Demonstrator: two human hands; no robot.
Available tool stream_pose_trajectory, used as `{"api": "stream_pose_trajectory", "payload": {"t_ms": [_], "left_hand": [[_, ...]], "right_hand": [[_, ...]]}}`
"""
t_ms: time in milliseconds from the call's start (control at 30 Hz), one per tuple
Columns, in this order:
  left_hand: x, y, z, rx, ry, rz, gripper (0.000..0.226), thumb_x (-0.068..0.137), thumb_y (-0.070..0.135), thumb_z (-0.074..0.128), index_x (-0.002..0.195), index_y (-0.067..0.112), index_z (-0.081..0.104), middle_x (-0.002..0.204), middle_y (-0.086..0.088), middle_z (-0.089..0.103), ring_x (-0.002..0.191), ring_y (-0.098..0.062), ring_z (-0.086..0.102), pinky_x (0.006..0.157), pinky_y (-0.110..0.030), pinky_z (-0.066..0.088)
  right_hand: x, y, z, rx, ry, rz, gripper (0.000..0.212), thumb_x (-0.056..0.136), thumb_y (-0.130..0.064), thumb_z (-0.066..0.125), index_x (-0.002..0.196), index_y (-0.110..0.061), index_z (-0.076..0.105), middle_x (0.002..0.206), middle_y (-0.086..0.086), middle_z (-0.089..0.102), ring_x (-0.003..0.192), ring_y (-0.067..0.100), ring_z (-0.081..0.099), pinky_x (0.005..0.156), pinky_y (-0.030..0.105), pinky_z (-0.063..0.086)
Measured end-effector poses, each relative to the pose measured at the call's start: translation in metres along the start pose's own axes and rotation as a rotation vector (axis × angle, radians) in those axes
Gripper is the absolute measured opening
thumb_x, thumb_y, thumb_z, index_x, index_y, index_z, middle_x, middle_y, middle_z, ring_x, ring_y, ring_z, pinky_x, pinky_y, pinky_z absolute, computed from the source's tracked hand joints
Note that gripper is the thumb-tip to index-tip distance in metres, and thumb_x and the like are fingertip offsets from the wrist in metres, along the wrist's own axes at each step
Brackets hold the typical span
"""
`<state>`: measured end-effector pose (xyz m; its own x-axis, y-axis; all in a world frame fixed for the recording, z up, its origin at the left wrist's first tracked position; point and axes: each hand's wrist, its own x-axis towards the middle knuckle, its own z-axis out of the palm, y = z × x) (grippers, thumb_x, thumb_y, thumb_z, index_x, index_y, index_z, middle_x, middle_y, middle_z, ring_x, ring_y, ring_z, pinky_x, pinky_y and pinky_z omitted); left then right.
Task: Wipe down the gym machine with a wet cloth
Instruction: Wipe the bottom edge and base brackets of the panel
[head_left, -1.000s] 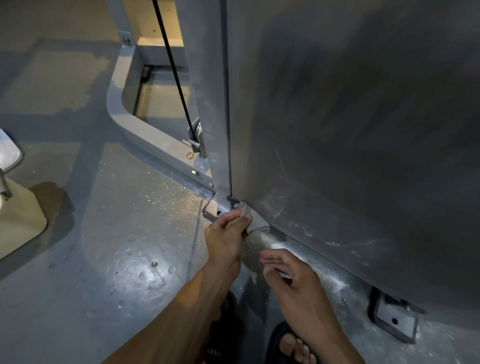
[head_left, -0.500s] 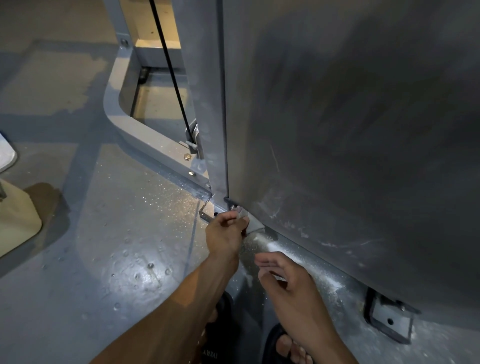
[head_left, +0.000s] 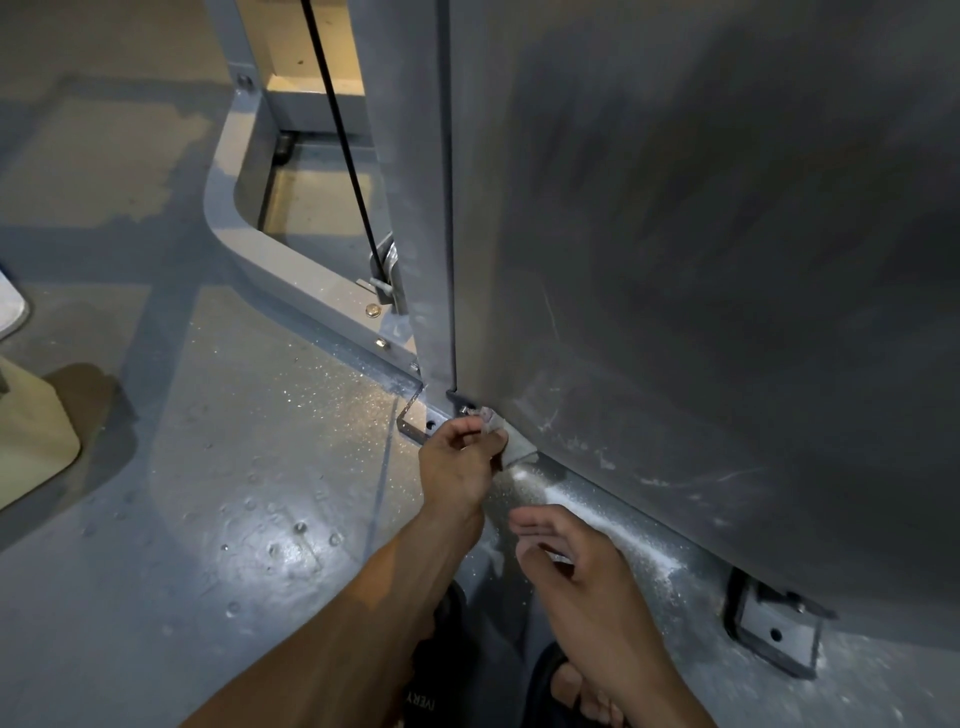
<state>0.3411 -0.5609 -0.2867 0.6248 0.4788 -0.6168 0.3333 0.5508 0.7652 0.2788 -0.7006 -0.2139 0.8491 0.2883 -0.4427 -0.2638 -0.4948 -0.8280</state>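
A small grey cloth (head_left: 506, 441) is bunched at the bottom corner of the gym machine's grey panel (head_left: 701, 260), low against the floor (head_left: 208, 493). The left hand (head_left: 460, 467) pinches it there with curled fingers. Nearer and to the right, the right hand (head_left: 582, 577) hovers, its fingers loosely bent, holding nothing. White dust (head_left: 597, 525) lies along the panel's base.

White letters are showing on the strap of the black sandal (head_left: 423, 699) at the bottom centre of the frame. They are running sideways and reading roughly "IVERY", though the sandal's edge and the forearm in front are cutting the word off, so the full text cannot be told. Nothing else readable is appearing anywhere in the frame.
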Motion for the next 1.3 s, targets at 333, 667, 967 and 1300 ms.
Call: {"api": "stream_pose_trajectory", "payload": {"t_ms": [333,667,967,1300], "left_hand": [[-0.026,0.008,-0.033,0.279,-0.171,0.265,0.012,0.09,0.002,0.073,0.09,0.014,0.071,0.084,-0.006,0.072,0.079,-0.023,0.068,0.072,-0.045,0.062],[-0.075,0.056,-0.062,0.091,-0.604,0.061,0.016,0.087,0.012,0.076,0.102,0.01,0.078,0.099,-0.016,0.073,0.087,-0.022,0.068,0.075,-0.028,0.057],[-0.087,0.061,-0.071,0.338,-0.5,0.136,0.032,0.084,0.027,0.069,0.111,0.011,0.074,0.105,-0.012,0.075,0.097,-0.027,0.072,0.08,-0.034,0.061],[-0.09,0.05,-0.08,0.478,-0.521,0.003,0.032,0.092,0.041,0.064,0.106,0.015,0.077,0.101,-0.006,0.076,0.091,-0.015,0.071,0.084,-0.036,0.057]], "right_hand": [[-0.007,-0.001,-0.003,0.041,0.065,-0.013,0.028,0.099,-0.014,0.06,0.112,-0.037,0.069,0.109,-0.027,0.071,0.108,-0.012,0.061,0.085,0.004,0.044],[-0.009,-0.013,-0.003,0.536,0.168,0.072,0.03,0.086,-0.039,0.07,0.114,-0.028,0.074,0.11,-0.005,0.076,0.101,0.011,0.073,0.088,0.038,0.06],[-0.005,-0.019,-0.004,0.633,0.246,0.007,0.013,0.085,-0.022,0.076,0.099,-0.022,0.076,0.099,0.012,0.076,0.079,0.028,0.073,0.074,0.044,0.058],[-0.006,-0.014,-0.002,0.602,0.253,-0.034,0.017,0.092,-0.012,0.072,0.105,-0.023,0.074,0.102,0.016,0.072,0.087,0.028,0.076,0.076,0.04,0.062]]}}
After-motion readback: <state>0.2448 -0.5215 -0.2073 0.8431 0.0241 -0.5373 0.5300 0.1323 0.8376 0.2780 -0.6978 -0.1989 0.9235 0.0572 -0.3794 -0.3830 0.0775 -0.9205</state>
